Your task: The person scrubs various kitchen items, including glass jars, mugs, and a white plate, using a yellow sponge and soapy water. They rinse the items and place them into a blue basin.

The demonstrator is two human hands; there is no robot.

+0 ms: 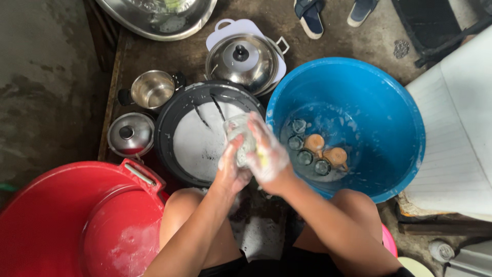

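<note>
My left hand (231, 166) grips a clear drinking glass (237, 129) covered in suds, holding it above the right edge of a black round pan (171, 110) filled with soapy water. My right hand (267, 153), thick with foam, is wrapped over the glass's side and seems to hold a small yellow sponge against it. Both hands meet between the pan and a blue basin (389, 113).
The blue basin holds several glasses (303, 155) and two brown cups (335, 155) in shallow water. A red tub (61, 215) is at lower left. Steel pots (152, 88), lids (130, 134) and a lidded pot (242, 59) stand behind the pan. A person's sandalled feet (309, 15) are at the top.
</note>
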